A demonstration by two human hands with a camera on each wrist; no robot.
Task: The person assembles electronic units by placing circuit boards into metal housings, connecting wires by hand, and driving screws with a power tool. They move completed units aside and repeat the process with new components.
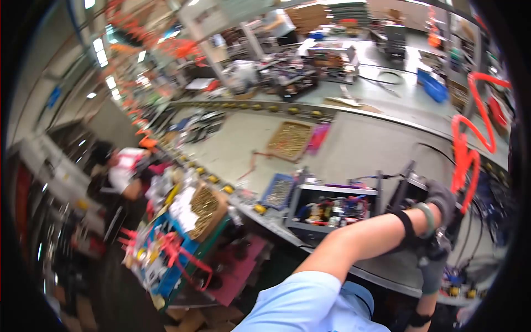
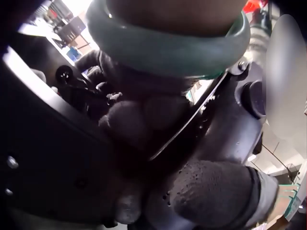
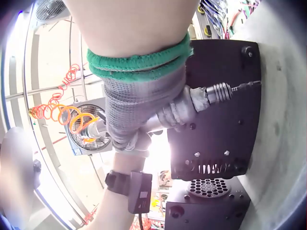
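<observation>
My right hand (image 3: 139, 108), in a grey knit glove with a green cuff, grips an air screwdriver (image 3: 184, 108). Its thin bit stands out to the right, in front of a black metal case (image 3: 216, 120) with vent slots and small screws. In the head view the gloved right hand (image 1: 431, 274) is low at the right, below the left. My left hand (image 1: 441, 199), gloved and with a pale green bangle (image 2: 168, 52) at its wrist, is at the black case; its fingers are dark in the left wrist view, and I cannot tell how they hold it.
An open case (image 1: 332, 207) full of wires and parts stands left of my hands. Behind it are a blue tray (image 1: 278, 192) and a tray of brass-coloured screws (image 1: 289, 141). An orange coiled hose (image 1: 460, 157) hangs at the right. Another person (image 1: 127, 169) works at the far left.
</observation>
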